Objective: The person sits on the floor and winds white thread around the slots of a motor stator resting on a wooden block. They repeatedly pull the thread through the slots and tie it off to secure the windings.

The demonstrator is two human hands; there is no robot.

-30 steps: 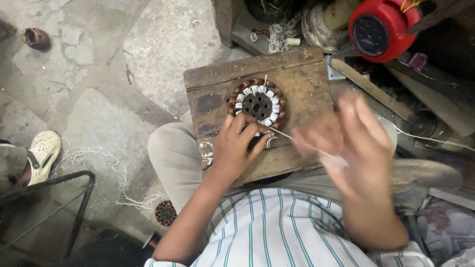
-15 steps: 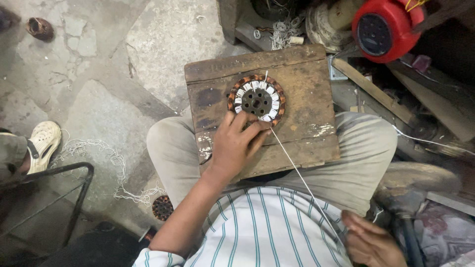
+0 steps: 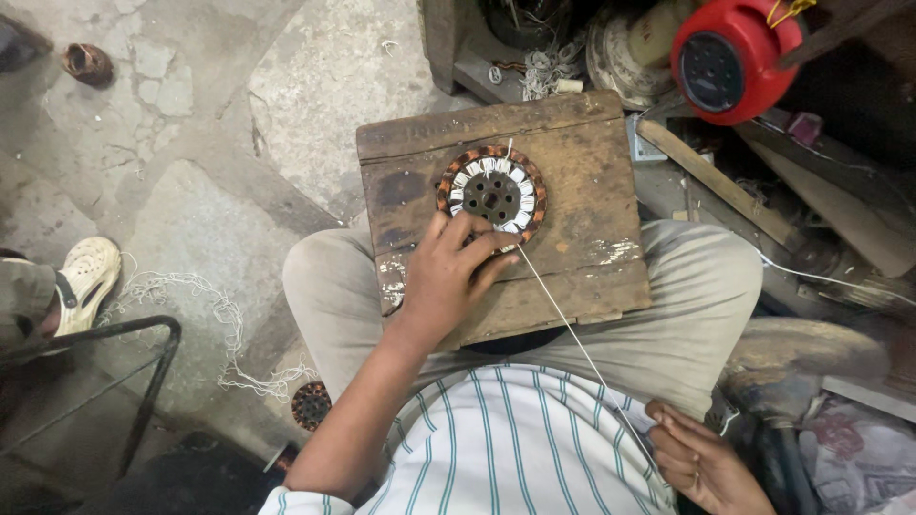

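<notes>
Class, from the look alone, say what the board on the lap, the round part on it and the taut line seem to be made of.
Board: worn, unfinished wood, showing grain, cracks and stains.
Round part: likely metal core with copper-coloured windings and white inserts, perhaps paper.
Taut line: thin pale thread or cord; unclear which.
</notes>
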